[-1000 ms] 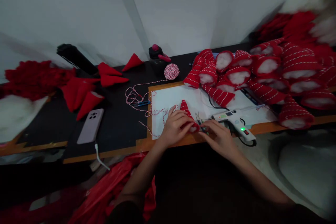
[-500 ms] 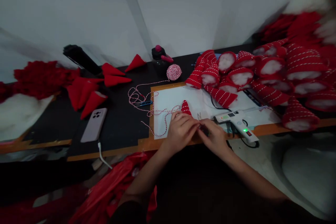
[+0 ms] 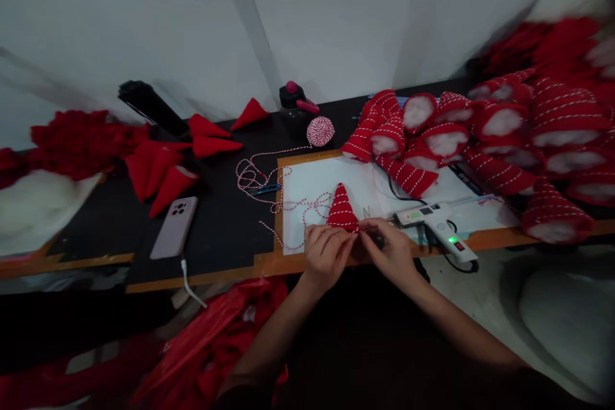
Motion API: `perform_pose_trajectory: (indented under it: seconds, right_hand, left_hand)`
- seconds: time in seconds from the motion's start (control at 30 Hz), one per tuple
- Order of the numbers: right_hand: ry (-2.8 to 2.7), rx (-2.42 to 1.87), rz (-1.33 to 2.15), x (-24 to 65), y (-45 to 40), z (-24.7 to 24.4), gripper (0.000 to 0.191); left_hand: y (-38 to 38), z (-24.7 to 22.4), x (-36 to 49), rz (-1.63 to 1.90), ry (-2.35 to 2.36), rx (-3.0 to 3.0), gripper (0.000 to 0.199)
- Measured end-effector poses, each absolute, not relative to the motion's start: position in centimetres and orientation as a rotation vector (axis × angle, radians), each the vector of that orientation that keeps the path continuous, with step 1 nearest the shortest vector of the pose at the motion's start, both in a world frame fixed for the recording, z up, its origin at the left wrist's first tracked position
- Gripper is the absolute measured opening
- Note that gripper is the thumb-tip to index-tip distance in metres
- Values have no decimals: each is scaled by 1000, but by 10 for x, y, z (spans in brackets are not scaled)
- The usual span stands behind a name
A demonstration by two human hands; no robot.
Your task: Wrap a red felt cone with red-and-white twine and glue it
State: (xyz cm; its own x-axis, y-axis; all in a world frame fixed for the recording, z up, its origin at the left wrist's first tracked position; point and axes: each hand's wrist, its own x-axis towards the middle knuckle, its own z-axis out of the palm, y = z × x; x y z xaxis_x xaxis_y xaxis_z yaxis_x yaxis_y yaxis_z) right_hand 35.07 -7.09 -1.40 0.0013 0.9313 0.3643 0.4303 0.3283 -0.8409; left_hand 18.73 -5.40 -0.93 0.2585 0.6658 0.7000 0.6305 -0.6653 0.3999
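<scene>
A red felt cone [image 3: 341, 206] wound with red-and-white twine stands point away from me, at the front edge of the white sheet. My left hand [image 3: 327, 253] is closed, its fingers bent around the lower rim of the cone. The thumb and forefinger of my right hand [image 3: 390, 251] pinch at the rim's right corner, where the two hands almost meet. Whatever bit of twine lies between the fingertips is too small to tell. Loose twine [image 3: 302, 206] trails over the sheet to a ball of twine [image 3: 319, 132]. Just right of my right hand lies a white glue gun [image 3: 435, 224], its green light lit.
Several stuffed, twine-wound cones [image 3: 442, 138] are heaped at the right. Plain red cones [image 3: 173, 189] lie at the left near a phone [image 3: 173, 228] on a white cable. A blue snipper [image 3: 266, 189] rests in the twine. Behind stands a dark bottle [image 3: 292, 116].
My left hand has shifted slightly left and down, uncovering more of the cone, whose twine rows now show to the rim. My right hand stays at nearly the same spot.
</scene>
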Motion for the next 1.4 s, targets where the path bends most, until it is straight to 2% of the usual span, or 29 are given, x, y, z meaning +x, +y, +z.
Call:
perform_pose_trajectory:
  seconds: [0.27,0.6,0.87,1.07,1.23,1.4]
  right_hand:
    - [-1608,-1235,634,352,-70,-16,12]
    - [-1322,-1234,1036,351,-67,-21,12]
    - [-1348,-1201,1042,351,-68,-22,11]
    - [-1355,-1212,1033,351,-68,-25,11]
    - [-1284,-1154,1040,349,-67,-27,23]
    - [-1421,-1170,963,352,-68,-27,23]
  left_hand:
    - [-48,-8,191,1488,1260,2396,9]
    - [-50,-23,186,1416,1225,2485,14]
    - [-54,-24,191,1404,1272,2364,17]
    - [-62,-27,202,1424,1380,2172,10]
    - [-66,-30,207,1492,1438,2112,13]
    - [-67,-33,207,1486,1434,2068,16]
